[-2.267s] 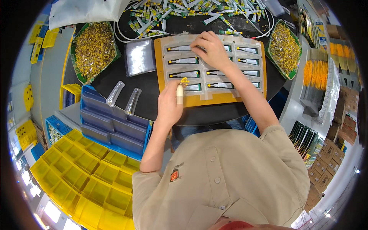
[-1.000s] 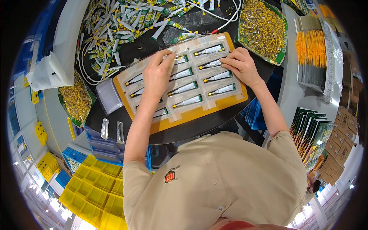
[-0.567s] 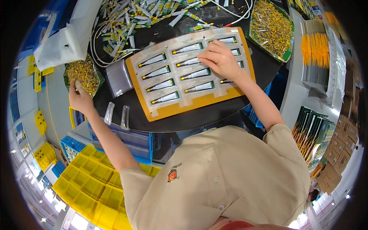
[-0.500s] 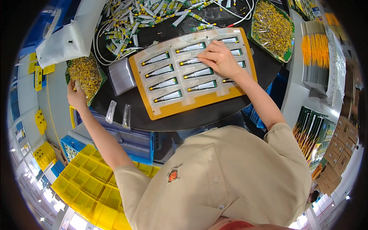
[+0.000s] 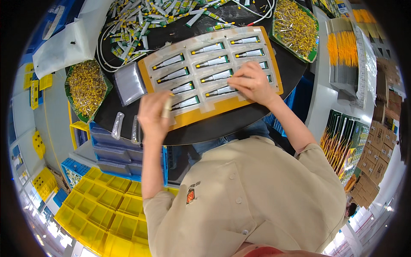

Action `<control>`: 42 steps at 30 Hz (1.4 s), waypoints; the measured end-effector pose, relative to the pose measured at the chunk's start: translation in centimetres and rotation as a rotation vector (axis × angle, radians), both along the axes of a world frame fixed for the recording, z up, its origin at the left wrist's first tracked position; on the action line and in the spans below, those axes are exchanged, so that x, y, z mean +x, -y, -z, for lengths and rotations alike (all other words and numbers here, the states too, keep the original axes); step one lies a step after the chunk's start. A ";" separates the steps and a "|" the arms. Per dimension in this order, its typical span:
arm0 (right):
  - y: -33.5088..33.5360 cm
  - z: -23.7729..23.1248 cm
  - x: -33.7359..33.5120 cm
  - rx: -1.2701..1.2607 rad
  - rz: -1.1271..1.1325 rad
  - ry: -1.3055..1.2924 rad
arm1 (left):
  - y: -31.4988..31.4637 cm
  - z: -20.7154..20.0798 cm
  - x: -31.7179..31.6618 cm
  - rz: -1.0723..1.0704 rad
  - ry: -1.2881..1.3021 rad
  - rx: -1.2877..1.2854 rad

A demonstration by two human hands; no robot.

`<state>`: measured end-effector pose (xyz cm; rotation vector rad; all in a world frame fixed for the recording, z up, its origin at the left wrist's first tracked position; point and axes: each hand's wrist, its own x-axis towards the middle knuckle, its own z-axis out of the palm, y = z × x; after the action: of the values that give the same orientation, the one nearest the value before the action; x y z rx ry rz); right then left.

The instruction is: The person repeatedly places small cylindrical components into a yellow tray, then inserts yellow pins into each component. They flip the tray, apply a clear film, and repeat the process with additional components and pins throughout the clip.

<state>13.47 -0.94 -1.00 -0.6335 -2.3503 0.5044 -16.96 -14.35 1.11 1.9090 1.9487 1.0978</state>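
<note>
A mustard-yellow board (image 5: 274,64) carries a clear moulded tray (image 5: 205,105) with columns of small glue-type tubes (image 5: 172,75), white and dark green with black necks and yellow tips. Over the tray's lower left corner, my left hand (image 5: 153,113) is blurred, its fingers curled together. One of those fingers wears a pale cover; what they pinch is too small to make out. My right hand (image 5: 253,83) is closed at the thumb and fingertips, beside the lowest tube of the middle column (image 5: 220,91). It hides part of the right column.
Green-edged bins of small yellow-headed pieces stand left (image 5: 87,88) and right (image 5: 295,28). Loose tubes (image 5: 158,19) heap at the back by a white cable (image 5: 100,51). A stack of clear film (image 5: 129,83) and two clear plastic pieces (image 5: 117,125) lie left. Yellow crates (image 5: 102,201) sit below.
My left hand has left the left bin and come right to the tray's lower left corner. My right hand has moved down the tray, from higher tubes to the lowest middle one.
</note>
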 end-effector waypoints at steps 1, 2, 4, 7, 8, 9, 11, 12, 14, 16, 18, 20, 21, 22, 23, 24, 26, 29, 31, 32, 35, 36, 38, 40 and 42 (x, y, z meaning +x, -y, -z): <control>0.5 -0.1 0.3 0.006 -0.007 0.066 | 0.1 0.5 1.8 0.074 -0.038 0.033; 1.1 0.0 0.2 0.021 -0.012 0.094 | 0.3 1.0 3.0 0.064 -0.055 0.012; 1.8 0.1 0.3 0.025 -0.005 0.134 | 0.5 1.9 4.4 0.082 -0.093 -0.002; 1.2 0.5 1.2 -0.033 -0.019 0.051 | 0.9 2.4 4.4 0.068 -0.173 -0.060; 0.4 0.6 2.1 -0.009 0.017 0.002 | 1.0 2.4 4.4 0.089 -0.168 -0.077; -0.6 0.6 3.2 -0.014 0.077 0.008 | 1.0 2.4 4.3 0.071 -0.150 -0.076; -2.6 0.6 5.5 -0.012 0.191 0.005 | 1.0 2.1 4.3 0.080 -0.124 -0.047; -3.4 0.7 6.5 -0.006 0.193 0.053 | 0.8 2.0 4.3 0.077 -0.098 -0.020; -4.7 0.8 7.8 -0.010 0.181 0.097 | 0.3 1.9 4.3 0.019 -0.185 -0.063; -5.9 0.9 8.3 -0.045 0.169 0.060 | -0.1 1.9 4.4 -0.018 -0.336 -0.167; -7.2 1.0 8.0 -0.047 0.182 0.024 | -0.3 1.8 4.5 0.019 -0.430 -0.196; -8.7 1.2 7.5 -0.001 0.240 0.021 | -0.2 1.6 4.6 0.031 -0.475 -0.304; -9.4 1.4 7.2 -0.001 0.265 0.016 | -0.1 1.4 4.7 0.028 -0.489 -0.304; -10.1 1.6 7.1 0.015 0.255 0.024 | 0.0 1.2 5.0 0.025 -0.503 -0.306; -10.7 1.9 7.0 0.023 0.249 0.039 | 0.2 0.9 5.3 0.021 -0.515 -0.309; -11.1 2.1 7.0 0.020 0.244 0.065 | 0.2 0.6 5.7 0.001 -0.515 -0.343; -11.9 2.5 6.9 0.008 0.208 0.076 | 0.1 0.2 7.0 0.043 -0.462 -0.338; -12.4 2.2 6.7 -0.019 0.165 0.092 | -0.1 -0.1 10.1 0.213 -0.395 -0.342; -12.1 1.4 6.7 -0.017 0.152 0.093 | -0.6 -0.1 11.3 0.321 -0.373 -0.374; -11.7 0.8 6.9 -0.035 0.153 0.070 | -1.0 0.0 11.3 0.334 -0.400 -0.381; -9.2 -0.9 8.0 -0.108 0.142 0.039 | -2.0 0.2 10.1 0.404 -0.411 -0.395; -7.8 -1.2 8.7 -0.150 0.128 0.050 | -2.3 0.2 9.6 0.426 -0.412 -0.356; -5.6 -1.3 9.9 -0.189 0.110 0.085 | -3.0 0.3 8.6 0.478 -0.408 -0.398; -4.0 -1.1 10.7 -0.182 0.098 0.124 | -3.8 0.3 7.9 0.523 -0.388 -0.380; -3.1 -0.9 11.0 -0.170 0.102 0.168 | -4.9 0.1 7.8 0.547 -0.343 -0.327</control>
<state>24.48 2.14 -0.12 -0.9010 -2.4326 0.6308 -9.17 -9.43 1.04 2.3285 1.4651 0.3005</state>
